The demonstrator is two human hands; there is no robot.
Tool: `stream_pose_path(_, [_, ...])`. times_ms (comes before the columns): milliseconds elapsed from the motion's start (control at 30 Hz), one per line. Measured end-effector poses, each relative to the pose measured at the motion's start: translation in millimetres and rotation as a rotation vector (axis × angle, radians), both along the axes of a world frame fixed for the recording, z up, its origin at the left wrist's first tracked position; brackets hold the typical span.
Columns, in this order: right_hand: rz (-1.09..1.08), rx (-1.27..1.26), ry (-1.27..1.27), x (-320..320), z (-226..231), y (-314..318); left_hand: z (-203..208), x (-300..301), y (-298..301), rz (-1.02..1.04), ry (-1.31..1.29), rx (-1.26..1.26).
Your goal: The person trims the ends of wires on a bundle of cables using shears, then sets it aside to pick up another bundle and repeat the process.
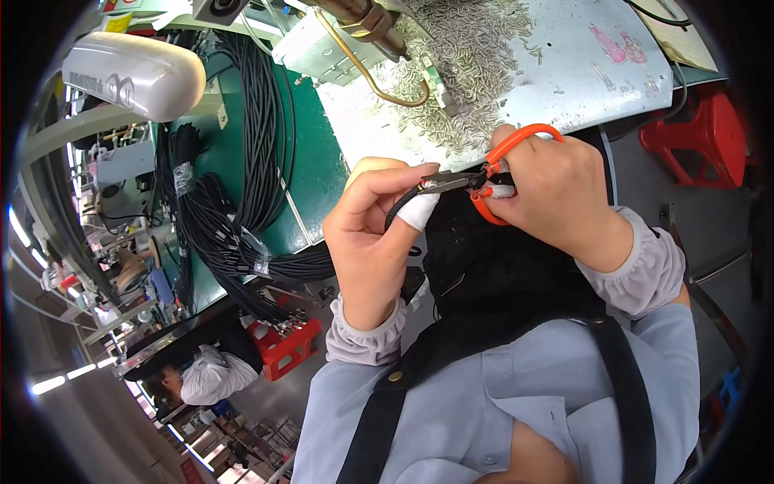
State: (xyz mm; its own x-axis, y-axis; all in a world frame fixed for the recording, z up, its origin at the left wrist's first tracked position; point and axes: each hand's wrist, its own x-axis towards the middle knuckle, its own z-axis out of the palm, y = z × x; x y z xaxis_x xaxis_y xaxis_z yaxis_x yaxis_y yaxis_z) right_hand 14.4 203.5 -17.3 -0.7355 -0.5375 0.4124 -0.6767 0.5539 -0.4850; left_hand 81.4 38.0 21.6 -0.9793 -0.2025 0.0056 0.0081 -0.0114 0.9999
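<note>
Between the thumb and fingers of my left hand (363,242) is the end of a black cable (393,213). Small coloured wires show at its tip, too fine to make out fully. White tape wraps my left thumb. My right hand (560,181) grips orange-handled scissors (476,183), fingers through the loops, with white wrapping on part of the handles. The dark blades reach left to the cable's tip, right at my left fingertips. Whether they touch the wires I cannot tell. Both hands are in front of my black apron (508,278).
Beyond my hands, many small metal pieces (484,77) lie on a pale worktop (580,97), under a machine head (367,24) with a bent brass-coloured rod. Bundled black cables (250,137) cover the green bench at left. Red stools (697,137) stand right and lower left; another person (214,375) sits lower left.
</note>
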Motion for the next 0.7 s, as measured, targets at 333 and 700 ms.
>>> stream_pose_path(333, [0.181,-0.693,-1.221,3,6,-7,-9,-4,-1,-0.023,0.002,0.055])
stream_pose_path(700, [0.263,-0.850,-1.214,-6,5,-15,-3,-12,1,0.033,-0.167,0.180])
